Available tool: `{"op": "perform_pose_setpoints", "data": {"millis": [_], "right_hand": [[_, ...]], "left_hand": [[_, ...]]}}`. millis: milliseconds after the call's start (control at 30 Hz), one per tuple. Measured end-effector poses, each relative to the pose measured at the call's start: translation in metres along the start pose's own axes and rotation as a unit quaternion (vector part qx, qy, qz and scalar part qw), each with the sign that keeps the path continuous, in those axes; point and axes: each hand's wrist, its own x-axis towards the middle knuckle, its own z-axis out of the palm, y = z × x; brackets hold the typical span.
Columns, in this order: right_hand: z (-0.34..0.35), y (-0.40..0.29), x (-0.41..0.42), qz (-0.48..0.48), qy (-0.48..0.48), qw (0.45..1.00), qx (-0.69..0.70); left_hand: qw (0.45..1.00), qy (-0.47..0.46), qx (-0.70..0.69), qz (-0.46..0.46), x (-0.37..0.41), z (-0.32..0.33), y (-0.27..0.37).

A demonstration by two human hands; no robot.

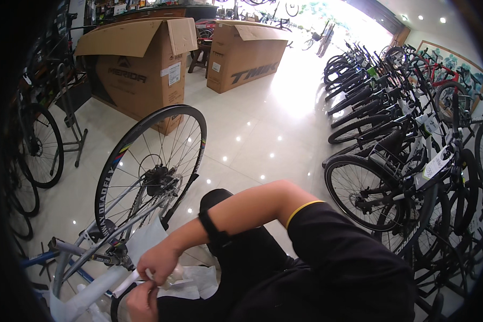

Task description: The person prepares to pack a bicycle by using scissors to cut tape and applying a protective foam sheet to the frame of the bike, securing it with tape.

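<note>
My right hand (161,259) reaches down in front of me, with a dark band on the wrist. Its fingertips meet those of my left hand (142,302), whose fingers are bent; what lies between them is too small to make out. A pale translucent object (177,274), perhaps a roll of clear tape, shows under my right palm. White foam sheet (90,290) wraps a tube beside my hands. Another white sheet (147,237) hangs by the chainstay. The bicycle's rear wheel (104,177) stands upright beyond, its cassette (157,181) and spokes in view.
Two cardboard bike boxes, a nearer one (124,80) and a farther one (245,56), stand on the tiled floor (241,161). Bicycles (358,189) line the right side. More bicycles (44,145) and a metal stand (70,120) are at left. Loose white sheets (201,279) lie by my leg.
</note>
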Motion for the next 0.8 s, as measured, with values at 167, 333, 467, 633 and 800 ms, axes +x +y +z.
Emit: {"op": "perform_pose_setpoints", "data": {"millis": [167, 333, 467, 633, 800], "right_hand": [[-0.007, 0.007, 0.024, 0.068, 0.064, 0.994, 0.053], [0.002, 0.036, 0.091, 0.044, 0.083, 0.994, -0.052], [-0.027, -0.007, 0.035, 0.131, 0.130, 0.980, 0.076], [-0.043, -0.029, 0.039, 0.131, 0.134, 0.978, 0.087], [-0.040, -0.031, 0.034, 0.104, 0.121, 0.983, 0.088]], "left_hand": [[0.993, 0.001, -0.017, -0.117, 0.002, -0.010, 0.002], [0.921, 0.188, -0.099, -0.327, -0.066, 0.015, -0.074], [0.943, -0.161, 0.149, -0.252, -0.103, 0.074, -0.152], [0.840, -0.411, 0.218, -0.280, -0.145, 0.162, -0.222], [0.880, -0.279, 0.365, -0.117, -0.155, 0.234, -0.234]]}}
